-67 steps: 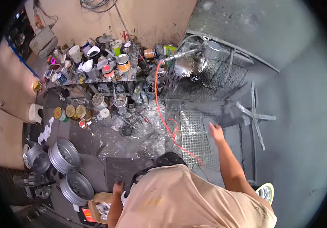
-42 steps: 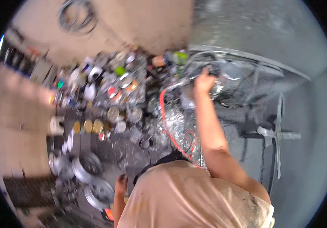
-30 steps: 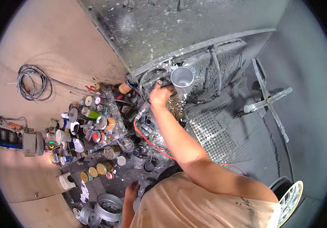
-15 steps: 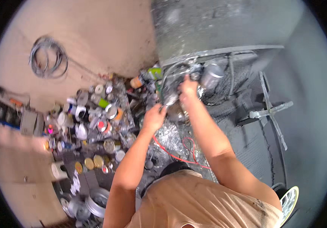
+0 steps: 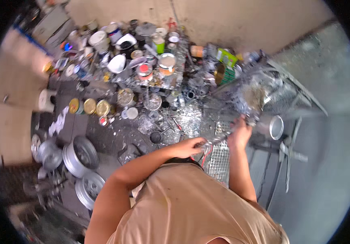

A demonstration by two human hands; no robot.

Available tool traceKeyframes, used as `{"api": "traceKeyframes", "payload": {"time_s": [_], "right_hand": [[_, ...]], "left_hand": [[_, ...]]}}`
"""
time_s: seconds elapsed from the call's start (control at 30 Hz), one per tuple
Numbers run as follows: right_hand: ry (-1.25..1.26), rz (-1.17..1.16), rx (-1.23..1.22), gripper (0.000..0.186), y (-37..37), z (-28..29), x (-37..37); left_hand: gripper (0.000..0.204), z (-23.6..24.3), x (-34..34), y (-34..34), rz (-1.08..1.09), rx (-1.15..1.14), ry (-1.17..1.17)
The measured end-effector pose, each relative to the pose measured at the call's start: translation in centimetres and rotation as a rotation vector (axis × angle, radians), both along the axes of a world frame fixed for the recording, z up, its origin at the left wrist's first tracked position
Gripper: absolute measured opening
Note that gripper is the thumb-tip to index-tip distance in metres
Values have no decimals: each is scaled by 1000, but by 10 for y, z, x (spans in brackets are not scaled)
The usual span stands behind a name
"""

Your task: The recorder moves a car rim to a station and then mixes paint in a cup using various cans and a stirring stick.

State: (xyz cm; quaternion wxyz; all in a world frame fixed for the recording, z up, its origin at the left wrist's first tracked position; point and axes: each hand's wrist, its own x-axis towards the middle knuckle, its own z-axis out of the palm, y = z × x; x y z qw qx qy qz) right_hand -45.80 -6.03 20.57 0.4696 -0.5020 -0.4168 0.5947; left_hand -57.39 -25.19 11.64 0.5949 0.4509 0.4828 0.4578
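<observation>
Between my hands is a silver-coated paint spray gun (image 5: 219,138), slightly blurred, with a cylindrical metal cup (image 5: 275,127) at its far right end. My right hand (image 5: 240,133) is closed around the part near the cup. My left hand (image 5: 189,148) closes on the other end, close to my body, where a thin red hose (image 5: 207,156) shows below it. The fingers of both hands are partly hidden.
A paint-spattered bench (image 5: 171,83) at the back holds several cans and tubs. Metal wheel rims (image 5: 81,156) stand on the left floor. A cross-shaped stand (image 5: 286,150) is on the right, and a silver-coated panel (image 5: 301,91) leans beyond the cup.
My view has turned toward the left. Both hands have drawn the spray gun and its cup back from the clutter at the far side, my left hand coming close to my waist.
</observation>
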Motion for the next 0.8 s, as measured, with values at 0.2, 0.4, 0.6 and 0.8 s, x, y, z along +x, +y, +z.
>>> {"api": "traceKeyframes", "payload": {"time_s": [0.2,0.4,0.6,0.8], "right_hand": [[-218,173,98,19,-139,-75,-127],[-298,366,179,40,-251,-82,-214],[-179,385,-14,48,-252,-82,-251],[-99,391,-491,20,-232,-142,-277]], "left_hand": [[32,-50,-73,-165,473,-268,-226],[27,-51,-110,-268,745,-105,111],[20,-92,-125,-346,805,-301,346],[43,-257,-94,-417,923,-931,467]]}}
